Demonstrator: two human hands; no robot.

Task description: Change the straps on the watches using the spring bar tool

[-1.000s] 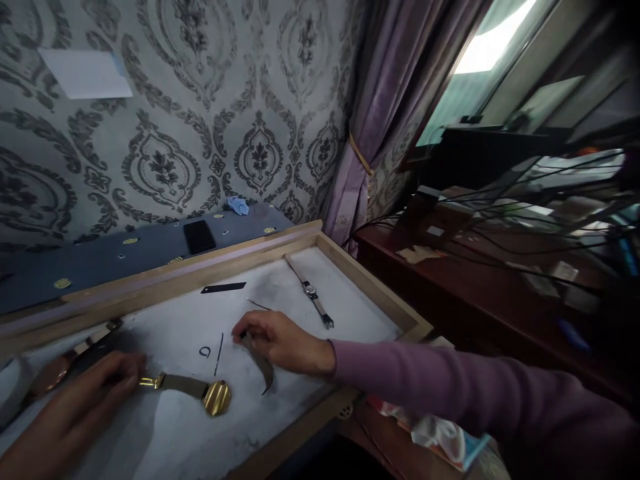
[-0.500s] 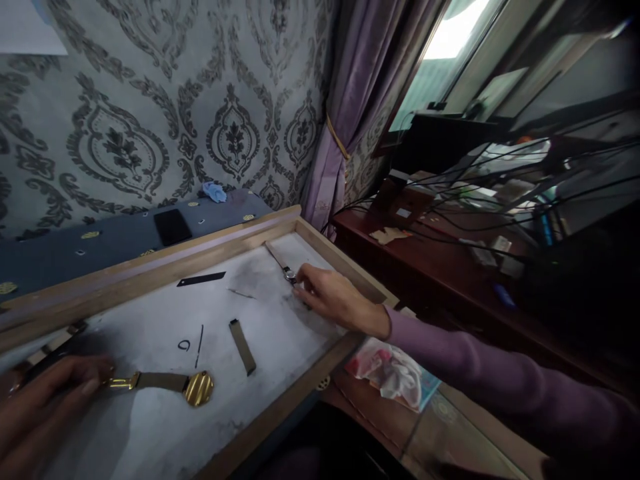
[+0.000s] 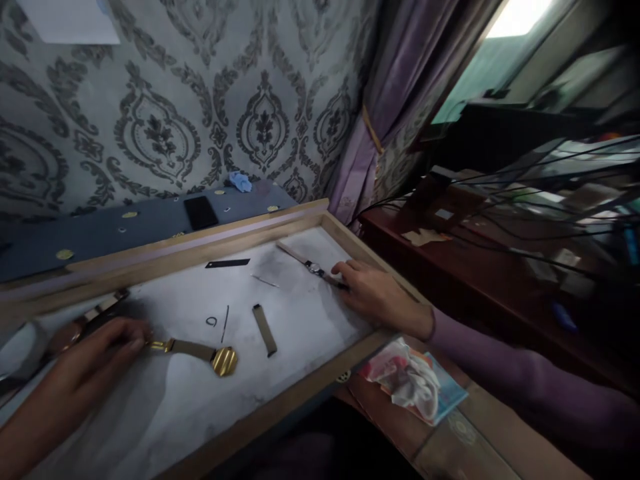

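My left hand [image 3: 107, 357] is closed at the gold clasp end of a wristwatch with a gold ridged face [image 3: 225, 361] and an olive-brown strap. The watch lies stretched to the right along the white tray bottom. At the tray's far right, my right hand [image 3: 377, 297] has its fingers bent around the dark strap end of a small wristwatch [image 3: 314, 268]. This watch has a light strap on its other side. Between the hands lie a loose olive strap piece [image 3: 265, 330], a thin dark rod [image 3: 225, 324], a small black ring [image 3: 211, 321] and a thin metal tool [image 3: 265, 281].
A wooden rim [image 3: 250, 403] surrounds the tray. A black blade-like strip [image 3: 227, 263] lies near its back. More watches [image 3: 103, 305] are at the left. Behind stand a phone [image 3: 201, 213] and blue crumpled cloth [image 3: 241, 181]. A plastic packet [image 3: 410, 380] lies beyond the front rim.
The view has swung left. My right hand has slid from beside the small watch's face to its strap end. My left hand keeps its place at the gold clasp.
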